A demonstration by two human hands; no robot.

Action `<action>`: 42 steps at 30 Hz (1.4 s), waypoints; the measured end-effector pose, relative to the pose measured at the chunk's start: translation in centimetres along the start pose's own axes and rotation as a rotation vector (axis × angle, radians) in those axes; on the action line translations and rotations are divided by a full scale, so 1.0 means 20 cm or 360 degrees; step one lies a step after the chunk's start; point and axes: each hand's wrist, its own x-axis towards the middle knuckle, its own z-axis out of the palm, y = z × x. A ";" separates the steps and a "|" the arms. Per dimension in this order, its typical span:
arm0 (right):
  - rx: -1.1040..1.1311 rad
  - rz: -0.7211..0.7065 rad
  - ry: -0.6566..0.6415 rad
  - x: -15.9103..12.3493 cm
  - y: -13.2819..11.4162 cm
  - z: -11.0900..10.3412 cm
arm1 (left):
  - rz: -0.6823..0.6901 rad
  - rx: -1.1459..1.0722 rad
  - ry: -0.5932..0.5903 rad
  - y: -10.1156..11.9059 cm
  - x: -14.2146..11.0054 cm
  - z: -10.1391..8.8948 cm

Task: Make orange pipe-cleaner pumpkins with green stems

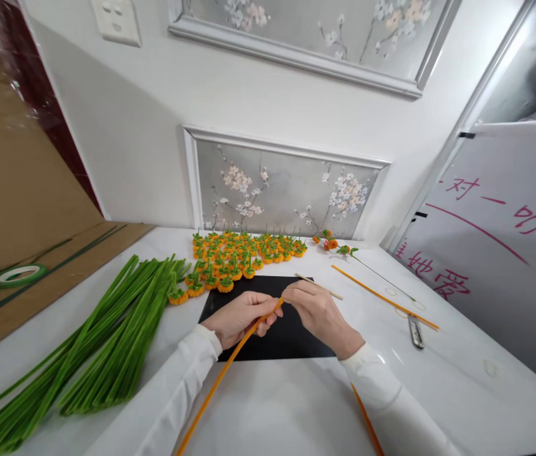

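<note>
Over a black mat [258,342], both of my hands meet on an orange pipe cleaner [220,375]. My left hand [244,316] pinches it between thumb and fingers, and its long end trails down toward the near edge. My right hand [318,313] is closed at the upper end of the same pipe cleaner, fingertips beside the left thumb; its grip is partly hidden. Another orange length [365,418] shows below my right sleeve; whether it joins the held one I cannot tell. Beyond the hands stand several rows of small orange and green pipe-cleaner pumpkins [225,285].
A bundle of green pipe cleaners [106,342] lies at left, near a roll of green tape [18,275] on cardboard. At right are a loose orange pipe cleaner [386,297], a cutter knife [415,332], a thin wooden stick [320,287] and a flower stem [382,277]. The wall stands behind.
</note>
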 end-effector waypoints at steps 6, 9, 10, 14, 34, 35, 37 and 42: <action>-0.0005 0.0049 -0.0037 -0.01 0.01 0.01 | 0.0269 0.0445 0.0105 0.03 0.01 0.02; -0.0126 0.0198 -0.0048 -0.02 0.01 0.03 | 0.0555 0.1023 0.0345 0.02 0.02 0.04; -0.0141 0.0272 -0.0061 -0.02 0.01 0.04 | 0.0652 0.1277 0.0469 0.01 0.02 0.04; 0.0059 0.0583 -0.0158 -0.01 0.00 0.08 | 0.1027 0.2243 0.0792 -0.02 0.03 0.04; 0.0136 0.0711 -0.0260 -0.03 0.05 0.07 | 0.1271 0.2720 0.0910 -0.07 0.06 0.01; 0.0129 0.0674 -0.0245 -0.03 0.05 0.07 | 0.1257 0.2706 0.0927 -0.07 0.06 0.00; 0.0042 0.0623 -0.0246 -0.02 0.04 0.07 | 0.1251 0.2693 0.0943 -0.08 0.06 -0.01; -0.0389 0.0512 -0.0425 -0.01 0.01 0.09 | 0.1310 0.2742 0.0880 -0.08 0.07 0.01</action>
